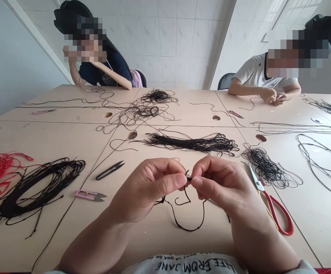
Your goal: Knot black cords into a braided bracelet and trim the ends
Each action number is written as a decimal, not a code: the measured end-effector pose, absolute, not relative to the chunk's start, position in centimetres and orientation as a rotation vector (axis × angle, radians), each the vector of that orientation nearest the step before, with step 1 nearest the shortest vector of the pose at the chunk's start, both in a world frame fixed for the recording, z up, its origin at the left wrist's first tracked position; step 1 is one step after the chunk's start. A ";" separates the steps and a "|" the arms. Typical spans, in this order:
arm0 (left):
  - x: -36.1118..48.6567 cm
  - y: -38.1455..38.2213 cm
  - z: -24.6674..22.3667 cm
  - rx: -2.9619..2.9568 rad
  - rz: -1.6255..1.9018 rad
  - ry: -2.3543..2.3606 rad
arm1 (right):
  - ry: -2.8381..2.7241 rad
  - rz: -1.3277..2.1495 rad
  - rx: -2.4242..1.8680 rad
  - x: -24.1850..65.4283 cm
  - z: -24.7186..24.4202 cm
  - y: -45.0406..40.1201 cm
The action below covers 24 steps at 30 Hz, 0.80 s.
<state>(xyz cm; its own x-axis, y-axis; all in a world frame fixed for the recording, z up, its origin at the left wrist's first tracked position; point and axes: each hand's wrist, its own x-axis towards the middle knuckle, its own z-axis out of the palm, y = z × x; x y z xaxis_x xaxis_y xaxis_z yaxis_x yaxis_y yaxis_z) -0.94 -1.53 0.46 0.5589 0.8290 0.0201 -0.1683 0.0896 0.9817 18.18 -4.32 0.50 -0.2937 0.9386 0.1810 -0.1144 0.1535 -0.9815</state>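
Right, my left hand (147, 188) and right hand (221, 184) pinch a black cord (188, 177) shut, its middle hidden behind my fingertips (179, 179), above the pale table (314, 232), facing a white-tiled wall (168, 42).

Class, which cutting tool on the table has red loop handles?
The scissors beside the right hand: only they have red loop handles; the pink snips and black snips have none.
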 end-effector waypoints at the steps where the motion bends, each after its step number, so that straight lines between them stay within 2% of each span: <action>1: -0.9 -1.5 0.4 1.256 0.823 0.664 | -1.457 1.316 -0.845 18.1 0.4 -4.3; 3: -0.8 -1.4 0.3 1.216 0.855 0.674 | -1.524 1.138 -0.869 18.0 0.2 -4.4; 7: -0.4 -1.3 0.3 1.125 1.010 0.695 | -1.659 0.295 -0.960 17.6 0.1 -5.0; 10: -0.3 -1.4 0.2 1.112 1.094 0.705 | -1.812 -0.062 -0.980 17.2 0.0 -5.4; 17: -0.2 -1.9 -0.7 1.294 1.148 0.723 | -1.943 0.054 -0.915 16.9 -0.6 -5.4; 22: 0.1 -2.4 -0.8 1.516 1.344 0.763 | -1.964 0.100 -0.818 17.2 -0.4 -5.2; 24: 0.0 -2.3 -0.8 1.491 1.302 0.765 | -1.952 0.145 -0.823 17.4 -0.2 -5.0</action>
<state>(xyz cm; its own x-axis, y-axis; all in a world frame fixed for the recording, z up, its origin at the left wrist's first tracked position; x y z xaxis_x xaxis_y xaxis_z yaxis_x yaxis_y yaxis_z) -0.02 -2.31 -0.83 0.2287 0.9085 0.3498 -0.1366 -0.3258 0.9355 17.41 -5.00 -0.20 -0.2956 0.6016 0.7421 0.4850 0.7637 -0.4259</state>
